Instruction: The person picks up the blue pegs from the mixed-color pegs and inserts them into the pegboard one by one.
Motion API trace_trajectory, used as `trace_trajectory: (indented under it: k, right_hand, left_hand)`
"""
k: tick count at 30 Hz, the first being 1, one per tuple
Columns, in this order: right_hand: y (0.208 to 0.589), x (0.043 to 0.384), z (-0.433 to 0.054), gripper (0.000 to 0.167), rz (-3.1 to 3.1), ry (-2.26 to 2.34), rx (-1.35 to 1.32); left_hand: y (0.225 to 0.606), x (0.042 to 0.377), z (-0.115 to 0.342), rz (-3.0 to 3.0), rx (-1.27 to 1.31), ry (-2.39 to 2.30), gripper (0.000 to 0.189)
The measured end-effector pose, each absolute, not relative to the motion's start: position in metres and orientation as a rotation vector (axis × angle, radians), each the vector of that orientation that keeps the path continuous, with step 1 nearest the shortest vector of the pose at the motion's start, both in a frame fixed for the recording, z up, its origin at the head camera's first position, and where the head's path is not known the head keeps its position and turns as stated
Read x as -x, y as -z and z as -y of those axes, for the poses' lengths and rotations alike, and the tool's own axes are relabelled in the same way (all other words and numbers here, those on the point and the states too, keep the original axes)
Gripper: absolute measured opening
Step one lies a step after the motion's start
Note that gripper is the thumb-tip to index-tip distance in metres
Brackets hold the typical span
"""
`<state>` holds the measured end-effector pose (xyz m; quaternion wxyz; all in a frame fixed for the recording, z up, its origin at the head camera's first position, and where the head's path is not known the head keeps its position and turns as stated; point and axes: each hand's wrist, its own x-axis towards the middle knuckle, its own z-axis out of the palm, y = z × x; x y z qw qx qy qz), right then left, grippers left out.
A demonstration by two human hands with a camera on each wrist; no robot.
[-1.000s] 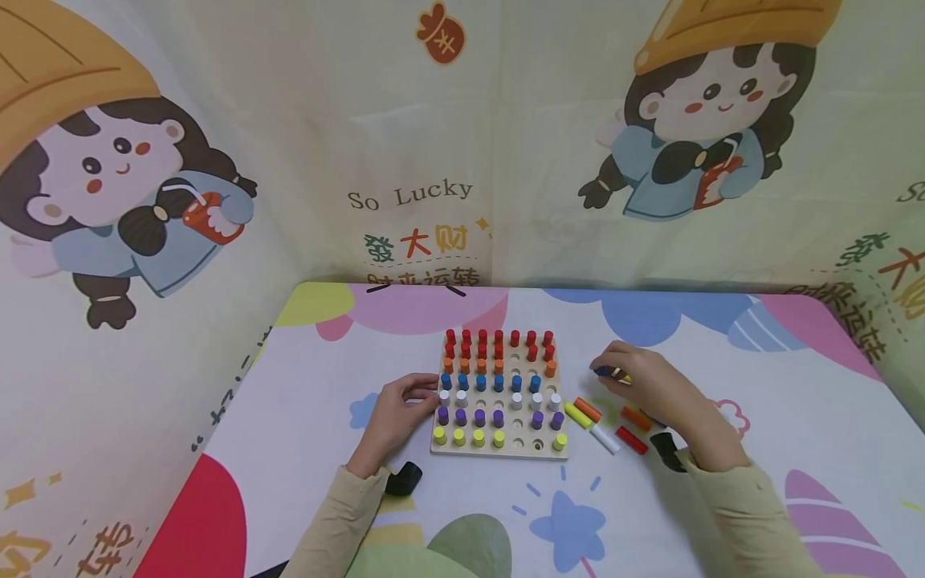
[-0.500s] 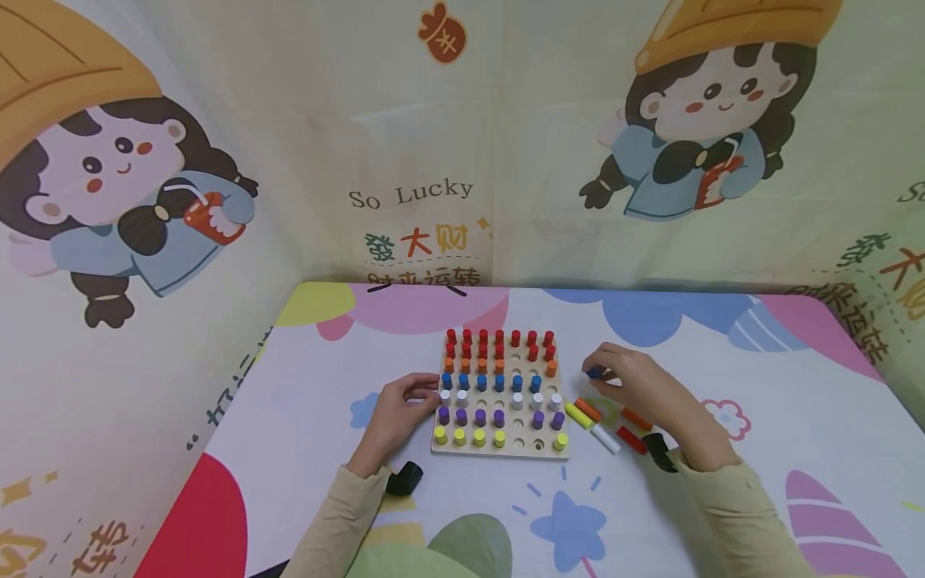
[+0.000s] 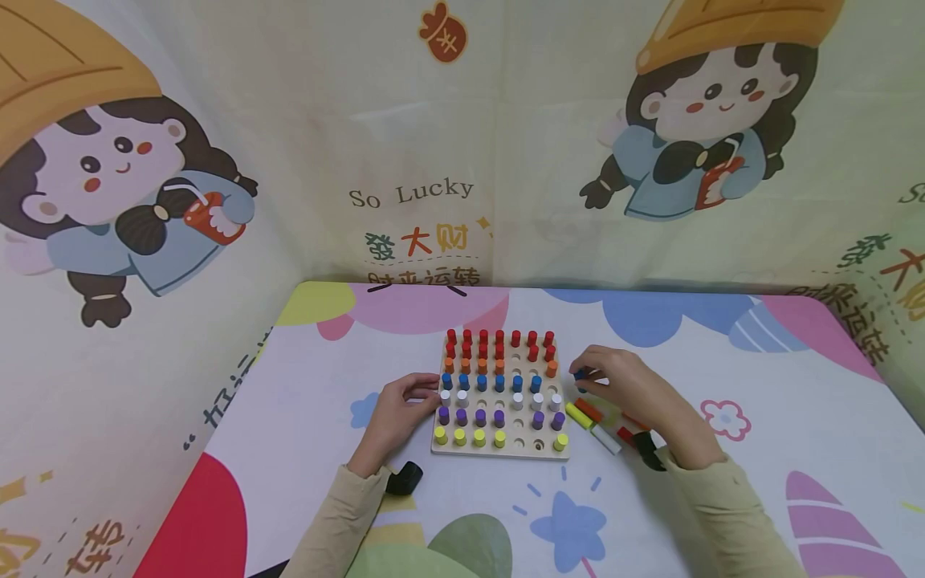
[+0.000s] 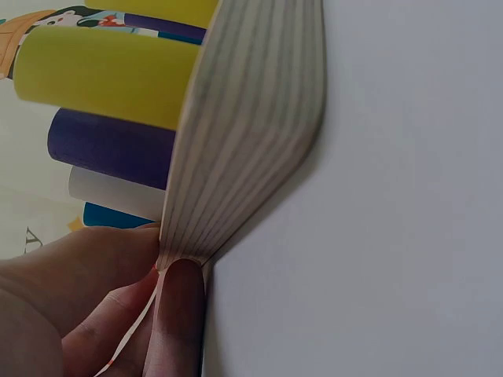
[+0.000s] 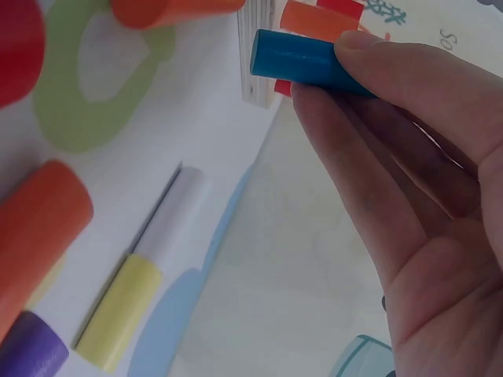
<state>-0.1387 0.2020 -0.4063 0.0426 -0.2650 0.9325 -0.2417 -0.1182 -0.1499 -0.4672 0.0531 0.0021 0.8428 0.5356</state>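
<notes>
A wooden pegboard (image 3: pixel 502 453) lies on the table with rows of red, orange, blue, white, purple and yellow pegs, some holes bare. My left hand (image 3: pixel 396 417) holds its left edge; in the left wrist view one digit reaches the top rim and a finger (image 4: pixel 179 314) lies along the layered side. Just right of the board, my right hand (image 3: pixel 639 385) pinches a blue peg (image 5: pixel 302 59) between thumb and fingertips, roughly level in the right wrist view. The blue row has a bare hole at its right end.
Loose pegs lie right of the board: a yellow peg (image 3: pixel 578 416), an orange peg (image 3: pixel 588 409), a white peg (image 3: pixel 605 439) and a red peg (image 3: pixel 625 436), partly covered. A purple peg (image 5: pixel 33 349) shows in the right wrist view. Black straps (image 3: pixel 405 479) hang at the wrists.
My right hand has moved left toward the board, carrying the blue peg. The left hand and the board have stayed where they were.
</notes>
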Motion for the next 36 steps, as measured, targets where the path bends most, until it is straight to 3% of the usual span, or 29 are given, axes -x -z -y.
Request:
trace_trajectory:
  k: [36]
  right_hand:
    - [0.412,0.145,-0.178,0.022,-2.818,0.837,0.876]
  left_hand:
    - [0.467,0.119,0.15,-2.566,0.001,-1.612,0.032]
